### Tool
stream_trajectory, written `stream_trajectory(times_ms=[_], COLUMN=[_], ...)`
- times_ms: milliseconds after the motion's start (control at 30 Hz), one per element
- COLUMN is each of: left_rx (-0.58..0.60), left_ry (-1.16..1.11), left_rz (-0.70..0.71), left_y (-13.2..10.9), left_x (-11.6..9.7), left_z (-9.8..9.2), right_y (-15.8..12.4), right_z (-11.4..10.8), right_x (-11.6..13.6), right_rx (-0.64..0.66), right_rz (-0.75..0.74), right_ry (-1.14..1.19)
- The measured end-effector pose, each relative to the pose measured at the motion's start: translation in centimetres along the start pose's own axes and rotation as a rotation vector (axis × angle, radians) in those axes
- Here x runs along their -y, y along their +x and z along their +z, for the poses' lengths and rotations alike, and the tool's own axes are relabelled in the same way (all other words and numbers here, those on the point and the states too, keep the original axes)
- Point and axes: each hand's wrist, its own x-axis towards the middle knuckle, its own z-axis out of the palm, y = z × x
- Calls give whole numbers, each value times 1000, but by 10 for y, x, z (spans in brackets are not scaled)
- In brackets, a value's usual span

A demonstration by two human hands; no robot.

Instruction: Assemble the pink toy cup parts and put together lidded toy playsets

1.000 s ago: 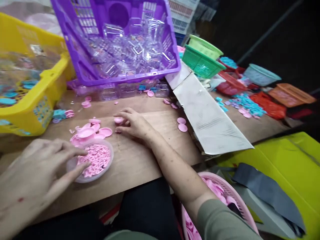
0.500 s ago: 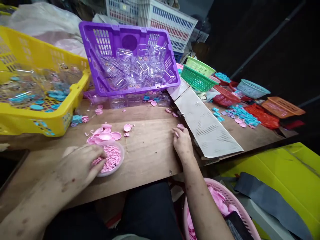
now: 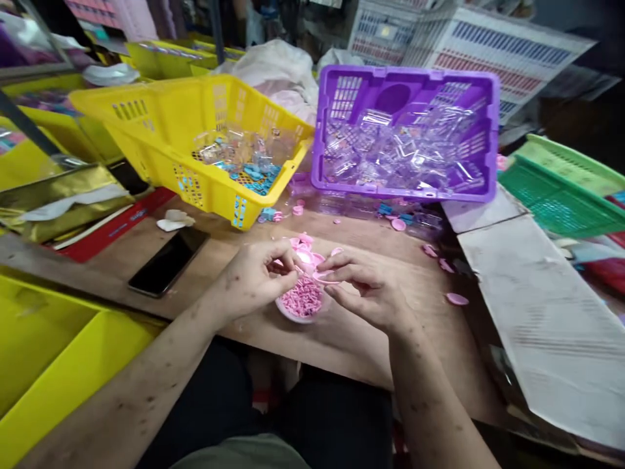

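Clock directions read from the tub [image 3: 293,318], 12 being away from the person. Tub sits on the desk [image 3: 359,355], filled with small pink bits [image 3: 303,299]. Left hand [image 3: 258,277] at 10, fingers over the tub's rim; thumb and index tips close, can't tell if they meet or pinch a bit. Right hand [image 3: 374,290] at 2 to 3, fingers clamped on a pink disc [image 3: 324,278], held at the tub's 1 o'clock edge, just beside the left fingertips. Pile of pink discs [image 3: 306,253] just beyond the tub at 12, partly hidden by the hands. Phone [image 3: 168,262], screen dark, between 9 and 10. Yellow crate [image 3: 176,172] at 11, blue pieces and clear plastic inside. Purple crate [image 3: 405,194] at 1, tilted toward the person, holding clear boxes [image 3: 381,153]. Loose disc [image 3: 457,299] at 3, well apart; cardboard [image 3: 556,306] past it. Green basket [image 3: 561,195] at 2, far side.
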Motion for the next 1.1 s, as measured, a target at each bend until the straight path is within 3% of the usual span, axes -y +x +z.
stream_trajectory(times_ms=[133, 333, 433, 600, 800, 1100], left_rx=[-28, 10, 18, -91, -128, -79], left_ry=[15, 3, -53, -135, -259, -261], left_rz=[7, 32, -11, 39, -151, -199], left_y=[1, 2, 6, 15, 11, 7], left_x=[9, 11, 8, 11, 13, 13], left_z=[-3, -11, -12, -6, 7, 10], right_y=[20, 11, 7, 8, 6, 7], right_z=[4, 1, 3, 6, 8, 9], right_x=[-18, -38, -39, -33, -32, -32], right_rx=[125, 81, 67, 53, 72, 81], right_rz=[-34, -18, -52, -98, -87, -102], right_ry=[82, 106, 106, 94, 116, 133])
